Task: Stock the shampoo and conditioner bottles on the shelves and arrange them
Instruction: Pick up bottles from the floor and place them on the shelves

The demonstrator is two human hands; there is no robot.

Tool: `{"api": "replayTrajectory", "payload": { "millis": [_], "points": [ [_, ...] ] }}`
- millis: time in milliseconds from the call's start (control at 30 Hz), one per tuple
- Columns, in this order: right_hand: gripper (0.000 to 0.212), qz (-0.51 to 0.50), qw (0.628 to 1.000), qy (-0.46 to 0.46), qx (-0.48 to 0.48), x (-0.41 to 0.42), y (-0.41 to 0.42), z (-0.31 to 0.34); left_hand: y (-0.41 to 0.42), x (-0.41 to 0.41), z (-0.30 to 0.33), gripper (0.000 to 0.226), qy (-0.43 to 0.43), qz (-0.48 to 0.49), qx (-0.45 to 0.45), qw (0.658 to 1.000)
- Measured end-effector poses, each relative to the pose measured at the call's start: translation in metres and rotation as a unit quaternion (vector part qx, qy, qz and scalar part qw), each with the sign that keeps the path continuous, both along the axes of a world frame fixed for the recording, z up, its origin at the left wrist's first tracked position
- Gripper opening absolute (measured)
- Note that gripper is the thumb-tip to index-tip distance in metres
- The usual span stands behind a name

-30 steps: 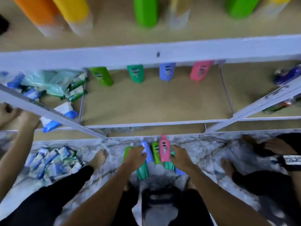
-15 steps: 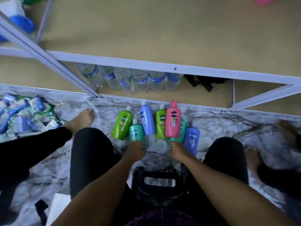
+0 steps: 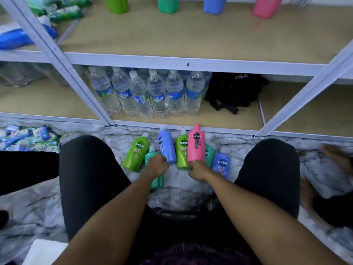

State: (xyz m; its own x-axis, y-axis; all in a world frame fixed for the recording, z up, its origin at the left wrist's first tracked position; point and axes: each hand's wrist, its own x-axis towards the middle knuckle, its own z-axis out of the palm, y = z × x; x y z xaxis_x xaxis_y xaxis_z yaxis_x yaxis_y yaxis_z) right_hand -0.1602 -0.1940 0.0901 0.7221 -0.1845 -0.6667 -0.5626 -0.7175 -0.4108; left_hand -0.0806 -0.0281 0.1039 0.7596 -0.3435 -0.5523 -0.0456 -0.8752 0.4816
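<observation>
Several Sunsilk bottles lie on the marbled floor between my knees. My left hand grips the base of a blue bottle, with a teal bottle beneath it and a green bottle to its left. My right hand holds the bottom of a pink bottle, which stands raised over a second green bottle. Another teal bottle and a small blue bottle lie to the right. The middle shelf carries green, teal, blue and pink bottles at its back.
Water bottles and a black bag fill the bottom shelf. White uprights frame the bay. Sachet packs lie on the floor at left. Another person's feet are at right. A black stool sits under me.
The view has tilted back up toward the shelves. Both hands have closed on bottles, left on the blue one and right on the pink one, which is now lifted slightly.
</observation>
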Motion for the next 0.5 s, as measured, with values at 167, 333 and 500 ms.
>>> {"api": "replayTrajectory", "payload": {
  "millis": [167, 333, 500],
  "points": [
    [0.021, -0.01, 0.998, -0.064, -0.015, -0.015, 0.024, 0.021, 0.013, -0.02, 0.008, 0.039, -0.029, -0.025, -0.007, 0.999],
    [0.029, -0.091, 0.988, -0.127, 0.003, -0.01, 0.028, 0.03, 0.02, -0.012, 0.025, 0.018, -0.062, 0.023, -0.032, 0.997],
    [0.021, -0.13, 0.984, -0.122, 0.002, 0.0, 0.018, 0.027, 0.019, 0.006, 0.031, 0.009, -0.06, 0.049, -0.046, 0.996]
  ]
}}
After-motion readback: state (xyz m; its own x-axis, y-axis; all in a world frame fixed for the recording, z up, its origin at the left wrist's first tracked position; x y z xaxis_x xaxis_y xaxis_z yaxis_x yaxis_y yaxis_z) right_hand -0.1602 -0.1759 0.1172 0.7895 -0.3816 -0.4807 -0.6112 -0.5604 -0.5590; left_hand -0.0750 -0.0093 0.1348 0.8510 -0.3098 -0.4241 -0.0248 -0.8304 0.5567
